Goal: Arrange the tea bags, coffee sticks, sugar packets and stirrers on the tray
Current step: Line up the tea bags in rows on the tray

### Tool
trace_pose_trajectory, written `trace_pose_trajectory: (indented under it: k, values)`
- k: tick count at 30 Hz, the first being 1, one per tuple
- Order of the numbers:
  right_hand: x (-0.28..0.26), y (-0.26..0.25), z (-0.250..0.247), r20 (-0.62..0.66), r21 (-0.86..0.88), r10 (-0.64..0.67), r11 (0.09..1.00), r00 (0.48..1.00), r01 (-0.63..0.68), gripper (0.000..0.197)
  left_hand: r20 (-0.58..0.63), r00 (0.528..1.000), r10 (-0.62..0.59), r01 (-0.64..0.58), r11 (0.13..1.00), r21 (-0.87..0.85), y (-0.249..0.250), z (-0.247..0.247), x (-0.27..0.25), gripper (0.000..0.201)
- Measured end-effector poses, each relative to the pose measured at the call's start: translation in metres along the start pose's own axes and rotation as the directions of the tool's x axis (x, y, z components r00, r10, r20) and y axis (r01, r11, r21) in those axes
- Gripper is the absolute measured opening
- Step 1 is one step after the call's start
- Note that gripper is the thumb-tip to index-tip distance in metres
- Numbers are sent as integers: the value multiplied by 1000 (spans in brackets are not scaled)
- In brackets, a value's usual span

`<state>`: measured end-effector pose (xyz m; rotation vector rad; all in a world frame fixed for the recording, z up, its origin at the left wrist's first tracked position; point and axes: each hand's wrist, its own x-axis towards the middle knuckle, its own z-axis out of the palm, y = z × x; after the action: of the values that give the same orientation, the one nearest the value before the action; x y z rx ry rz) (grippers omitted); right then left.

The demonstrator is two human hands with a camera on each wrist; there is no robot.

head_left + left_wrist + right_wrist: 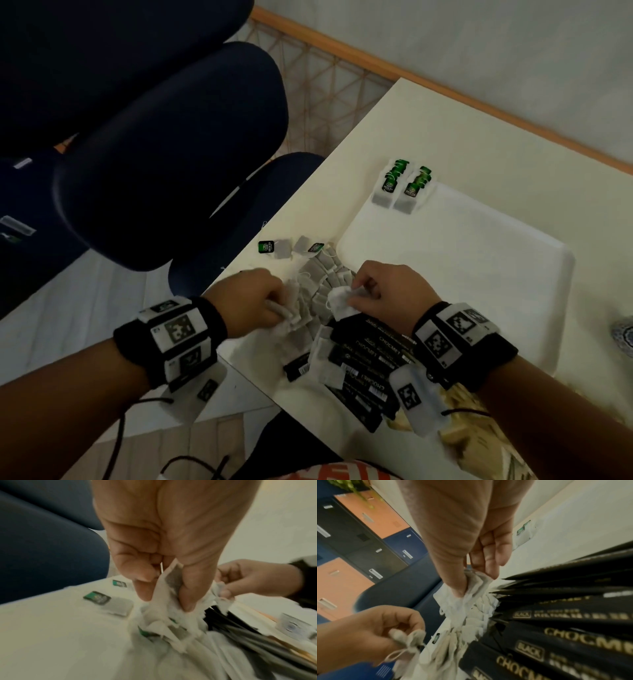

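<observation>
Both wrists are hovering low over the near corner of the table [404,137], where the tea bags [322,281] are lying in a tangled heap. Sorting is the step in hand. The left hand [255,301] is pinching one bag [171,580] between thumb and fingers; the right hand [387,291] is pinching another [340,303], their grips clamped. Strings are possibly snagging together, though blur is hiding them. Next, each bag is needing to be lifted free and carried far right to the tray [479,274], where two rows of tea bags [400,186] are already sitting at its far-left corner. Coffee sticks [370,356] are crowding the near side, and the table edge is running close on the left, beside a chair [164,144]; the tray is offering wide open room.
</observation>
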<state>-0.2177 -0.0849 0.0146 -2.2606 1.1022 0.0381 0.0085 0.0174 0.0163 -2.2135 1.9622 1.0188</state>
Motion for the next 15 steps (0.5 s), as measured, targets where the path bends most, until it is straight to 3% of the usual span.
trace_pose_trajectory:
  k: [3,6,9,15]
  values:
    - [0,-2,-3,2,35,-21,999,1000,21,15,-117,987,-109,101,992,-72,-13,-8,14,11]
    - [0,-5,-4,3,39,-25,999,1000,25,21,-144,977,-160,149,985,-88,-26,-6,33,17]
    - [-2,-9,-3,35,35,-30,999,999,29,28,-129,981,-148,142,988,-53,-34,-5,45,15]
    - [5,-11,0,42,0,-3,1000,999,3,20,-100,993,-55,47,996,-82,-27,8,55,19]
